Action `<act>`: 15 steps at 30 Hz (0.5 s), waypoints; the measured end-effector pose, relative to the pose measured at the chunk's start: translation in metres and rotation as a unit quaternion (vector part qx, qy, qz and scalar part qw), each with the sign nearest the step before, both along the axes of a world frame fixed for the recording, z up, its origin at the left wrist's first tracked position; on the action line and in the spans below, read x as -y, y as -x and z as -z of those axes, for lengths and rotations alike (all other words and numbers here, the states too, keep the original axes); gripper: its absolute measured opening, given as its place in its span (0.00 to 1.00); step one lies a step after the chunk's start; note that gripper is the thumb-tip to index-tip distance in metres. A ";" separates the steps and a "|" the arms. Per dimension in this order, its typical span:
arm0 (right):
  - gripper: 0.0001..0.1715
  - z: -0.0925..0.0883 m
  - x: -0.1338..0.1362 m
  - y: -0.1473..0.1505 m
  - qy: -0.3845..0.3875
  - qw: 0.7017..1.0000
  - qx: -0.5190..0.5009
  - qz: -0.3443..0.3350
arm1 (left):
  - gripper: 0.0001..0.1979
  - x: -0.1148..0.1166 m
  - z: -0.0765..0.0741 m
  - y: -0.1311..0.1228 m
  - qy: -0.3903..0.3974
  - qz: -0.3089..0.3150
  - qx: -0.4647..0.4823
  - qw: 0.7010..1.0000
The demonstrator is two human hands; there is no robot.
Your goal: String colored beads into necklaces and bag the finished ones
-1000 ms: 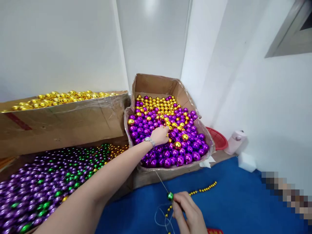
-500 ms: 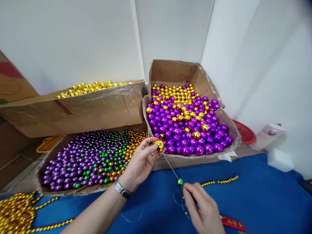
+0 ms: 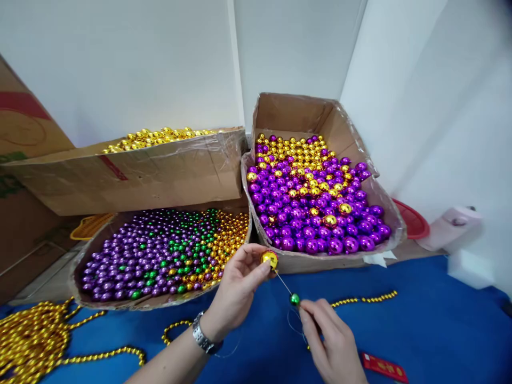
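My left hand [image 3: 244, 282] pinches a large gold bead [image 3: 269, 260] between thumb and fingers, in front of the boxes. A thin straight needle [image 3: 284, 282] runs from the gold bead down to a small green bead [image 3: 295, 300]. Just below that green bead, my right hand [image 3: 330, 338] is closed on the needle's lower end. A loop of clear string [image 3: 294, 321] hangs beside the right fingers. Whether the needle tip passes through the gold bead cannot be made out.
A carton of purple and gold beads [image 3: 250, 202] stands behind my hands. To its left, a carton of small mixed beads [image 3: 76, 282] sits below another carton [image 3: 180, 176] of gold beads. Gold bead strands [image 3: 36, 336] and a red packet [image 3: 384, 368] lie on the blue cloth [image 3: 424, 314].
My left hand has come down and closer to the right hand, so the gold bead now meets the needle's upper end. The view has shifted slightly left.
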State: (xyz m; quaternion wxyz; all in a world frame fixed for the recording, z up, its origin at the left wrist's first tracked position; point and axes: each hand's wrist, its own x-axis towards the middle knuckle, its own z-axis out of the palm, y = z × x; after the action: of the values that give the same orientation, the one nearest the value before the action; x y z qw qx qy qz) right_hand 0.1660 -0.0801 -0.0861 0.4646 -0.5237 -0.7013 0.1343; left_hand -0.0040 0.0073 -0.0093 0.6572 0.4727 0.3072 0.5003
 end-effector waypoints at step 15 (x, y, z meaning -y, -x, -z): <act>0.10 0.009 -0.001 0.006 -0.004 1.000 0.013 -0.028 | 0.18 0.019 0.022 0.016 0.001 -0.001 -0.024 1.000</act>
State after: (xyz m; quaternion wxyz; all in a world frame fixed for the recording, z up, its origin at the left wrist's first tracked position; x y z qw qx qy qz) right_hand 0.1600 -0.0788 -0.0950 0.4536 -0.5039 -0.7221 0.1380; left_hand -0.0200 -0.0113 -0.0309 0.6498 0.4835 0.3239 0.4889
